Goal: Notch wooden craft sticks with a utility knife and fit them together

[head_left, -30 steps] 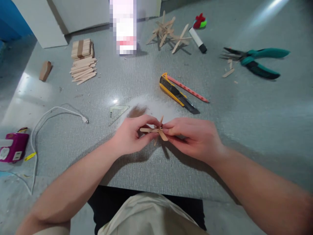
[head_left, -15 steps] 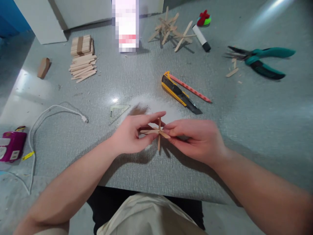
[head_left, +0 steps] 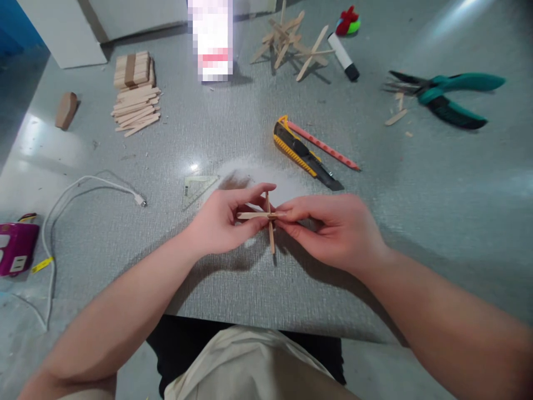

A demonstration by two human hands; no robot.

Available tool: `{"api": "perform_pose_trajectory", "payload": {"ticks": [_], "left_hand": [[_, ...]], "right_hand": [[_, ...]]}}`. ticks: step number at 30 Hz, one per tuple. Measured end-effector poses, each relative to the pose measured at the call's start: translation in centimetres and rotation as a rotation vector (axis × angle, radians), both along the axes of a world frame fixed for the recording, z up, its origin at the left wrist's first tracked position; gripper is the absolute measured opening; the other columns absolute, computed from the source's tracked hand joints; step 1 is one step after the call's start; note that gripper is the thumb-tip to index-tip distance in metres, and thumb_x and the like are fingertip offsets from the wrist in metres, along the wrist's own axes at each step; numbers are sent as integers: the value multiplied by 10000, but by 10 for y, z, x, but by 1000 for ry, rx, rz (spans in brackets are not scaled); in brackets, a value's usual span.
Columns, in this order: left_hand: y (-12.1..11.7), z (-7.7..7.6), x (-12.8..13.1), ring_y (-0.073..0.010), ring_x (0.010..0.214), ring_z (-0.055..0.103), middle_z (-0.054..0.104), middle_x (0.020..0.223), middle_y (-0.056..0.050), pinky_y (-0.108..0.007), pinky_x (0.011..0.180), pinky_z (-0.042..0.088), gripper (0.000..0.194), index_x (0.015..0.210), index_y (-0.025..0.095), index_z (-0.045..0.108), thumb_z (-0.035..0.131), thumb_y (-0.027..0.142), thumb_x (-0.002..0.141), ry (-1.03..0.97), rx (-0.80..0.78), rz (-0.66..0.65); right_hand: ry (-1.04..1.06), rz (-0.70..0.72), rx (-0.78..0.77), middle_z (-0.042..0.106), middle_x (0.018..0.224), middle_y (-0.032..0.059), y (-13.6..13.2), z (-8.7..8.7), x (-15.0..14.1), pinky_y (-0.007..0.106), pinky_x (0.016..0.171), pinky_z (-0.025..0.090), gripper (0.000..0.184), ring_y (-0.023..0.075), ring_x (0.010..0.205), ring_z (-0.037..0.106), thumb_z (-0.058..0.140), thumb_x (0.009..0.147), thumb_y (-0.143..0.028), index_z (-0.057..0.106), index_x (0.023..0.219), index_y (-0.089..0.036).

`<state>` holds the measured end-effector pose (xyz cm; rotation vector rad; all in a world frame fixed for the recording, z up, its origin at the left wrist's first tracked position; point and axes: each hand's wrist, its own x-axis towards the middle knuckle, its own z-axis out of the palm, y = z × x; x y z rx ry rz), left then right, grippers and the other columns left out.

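Observation:
Between my hands is a cross of wooden craft sticks (head_left: 272,239), held just above the table. My left hand (head_left: 220,220) pinches it from the left, its thumb near the centre and its index finger by the top end of the upright stick. From the right, my right hand (head_left: 333,228) has thumb and fingers closed on the cross close to where the sticks meet. Fingertips hide part of the joint. A yellow and black utility knife (head_left: 306,153) and a red pencil (head_left: 325,145) lie just beyond my hands.
Bundled sticks (head_left: 132,69) and loose sticks (head_left: 137,110) lie far left. Joined sticks (head_left: 283,41) stand at the back beside a white tube (head_left: 342,55). Pliers (head_left: 445,97) rest at right. A clear set square (head_left: 197,188), white cable (head_left: 89,179) and purple box (head_left: 19,248) are left.
The cross has turned a little in my fingers, so the short stick that pointed down to the right now lies nearly level. The whole view has shifted slightly.

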<state>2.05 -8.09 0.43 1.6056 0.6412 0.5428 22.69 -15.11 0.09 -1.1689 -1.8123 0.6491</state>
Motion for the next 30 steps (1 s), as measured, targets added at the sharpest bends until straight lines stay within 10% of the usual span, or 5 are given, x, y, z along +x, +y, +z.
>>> {"api": "perform_pose_trajectory", "payload": {"ticks": [30], "left_hand": [[4, -6, 0, -103, 691, 652, 697, 996, -50, -254, 656, 573, 529, 1353, 186, 640, 726, 413, 883, -155, -271, -2]], "right_hand": [[-8, 5, -124, 767, 828, 5, 12, -10, 14, 363, 630, 569, 110, 214, 732, 728, 666, 911, -193, 677, 855, -288]]}}
